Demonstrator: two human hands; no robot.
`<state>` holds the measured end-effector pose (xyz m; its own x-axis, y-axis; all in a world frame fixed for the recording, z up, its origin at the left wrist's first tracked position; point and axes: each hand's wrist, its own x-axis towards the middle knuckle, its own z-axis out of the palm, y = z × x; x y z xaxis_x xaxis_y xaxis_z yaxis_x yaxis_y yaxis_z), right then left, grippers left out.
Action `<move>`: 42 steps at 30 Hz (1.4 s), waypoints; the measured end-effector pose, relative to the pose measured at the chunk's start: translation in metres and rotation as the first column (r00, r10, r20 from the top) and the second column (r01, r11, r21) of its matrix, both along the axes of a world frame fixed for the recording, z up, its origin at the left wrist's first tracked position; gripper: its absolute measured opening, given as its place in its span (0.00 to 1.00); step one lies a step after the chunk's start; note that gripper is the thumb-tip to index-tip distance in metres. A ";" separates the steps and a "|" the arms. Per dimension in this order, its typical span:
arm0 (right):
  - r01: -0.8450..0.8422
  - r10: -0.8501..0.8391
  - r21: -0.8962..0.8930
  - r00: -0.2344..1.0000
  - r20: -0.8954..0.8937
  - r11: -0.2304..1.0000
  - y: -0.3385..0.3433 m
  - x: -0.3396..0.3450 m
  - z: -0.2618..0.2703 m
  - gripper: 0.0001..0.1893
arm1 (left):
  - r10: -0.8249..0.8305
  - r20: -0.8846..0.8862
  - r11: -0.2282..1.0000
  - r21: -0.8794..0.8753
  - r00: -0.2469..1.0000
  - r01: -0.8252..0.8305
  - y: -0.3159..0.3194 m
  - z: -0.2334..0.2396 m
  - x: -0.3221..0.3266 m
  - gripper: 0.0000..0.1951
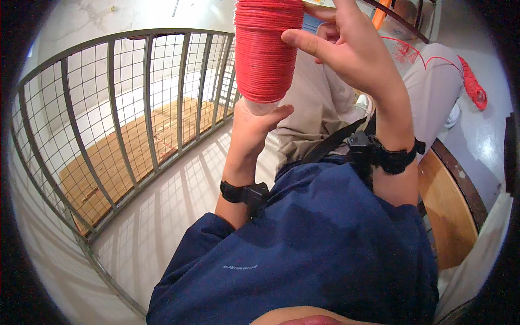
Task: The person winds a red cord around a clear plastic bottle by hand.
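A bottle-like clear core, wound closely with red cord (pixel 266 53), stands upright at the top centre; its upper end is cut off by the picture's edge. My left hand (pixel 258 118) grips the bare clear lower end of the core, thumb pointing right. My right hand (pixel 345 44) is at the wound cord's right side, with the thumb tip against the turns and the other fingers partly hidden behind. A loose strand of red cord (pixel 424 65) runs over the knee at the right. Beyond the knee lies a bundle of red cord (pixel 473 83).
A metal railing with wire mesh (pixel 148 105) stands at the left, with wooden boards (pixel 134 146) seen through it. A wooden bench seat (pixel 449 211) is at the right. An orange bar (pixel 379 16) and dark metal bars are at the top right.
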<state>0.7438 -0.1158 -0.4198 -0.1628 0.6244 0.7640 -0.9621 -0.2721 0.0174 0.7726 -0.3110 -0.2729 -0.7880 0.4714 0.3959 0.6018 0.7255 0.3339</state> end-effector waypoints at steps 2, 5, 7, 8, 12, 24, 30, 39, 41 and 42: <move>-0.029 0.028 0.016 0.999 0.028 0.999 0.001 0.007 -0.002 0.33 | -0.018 -0.144 0.999 -0.052 0.989 0.011 0.003 -0.001 0.002 0.15; -0.056 0.056 0.004 0.998 0.031 0.998 0.002 0.012 -0.003 0.32 | 0.030 -0.185 0.997 -0.060 0.982 -0.042 -0.001 0.006 -0.003 0.17; -0.055 0.055 -0.019 0.999 0.003 0.998 0.001 0.015 -0.001 0.32 | 0.001 -0.219 1.000 -0.012 0.976 -0.004 0.001 0.006 -0.009 0.16; -0.019 0.020 -0.016 0.995 0.101 1.000 0.001 0.020 -0.001 0.30 | -0.012 -0.236 1.000 0.012 0.972 0.015 0.001 0.007 -0.011 0.16; 0.153 -0.149 -0.016 0.979 0.140 0.988 -0.001 0.036 0.001 0.22 | 0.037 -0.263 0.998 0.064 0.964 -0.021 0.002 0.010 -0.013 0.16; 0.288 -0.276 -0.171 0.957 0.092 0.942 -0.011 0.005 0.014 0.06 | -0.036 0.013 0.990 0.140 0.999 0.033 0.001 0.000 -0.013 0.08; 0.329 -0.337 -0.219 0.941 0.000 0.919 -0.012 -0.021 0.016 0.06 | -0.072 0.141 0.985 0.167 0.987 0.048 0.002 -0.004 -0.011 0.07; 0.355 -0.385 -0.226 0.917 -0.106 0.907 -0.009 -0.033 0.013 0.07 | -0.163 0.334 0.977 0.186 0.929 0.105 -0.006 -0.002 -0.012 0.08; 0.374 -0.406 -0.232 0.908 -0.107 0.898 -0.009 -0.035 0.012 0.07 | -0.164 0.384 0.980 0.170 0.909 0.104 -0.008 0.001 -0.014 0.10; 0.393 -0.427 -0.239 0.898 -0.108 0.888 -0.008 -0.035 0.011 0.07 | -0.164 0.385 0.980 0.170 0.908 0.104 -0.010 0.002 -0.014 0.10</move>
<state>0.7085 -0.1237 -0.4086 0.2506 0.7551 0.6058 -0.9674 0.1721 0.1858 0.7586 -0.3209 -0.2710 -0.8269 0.5457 0.1359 0.4870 0.5742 0.6581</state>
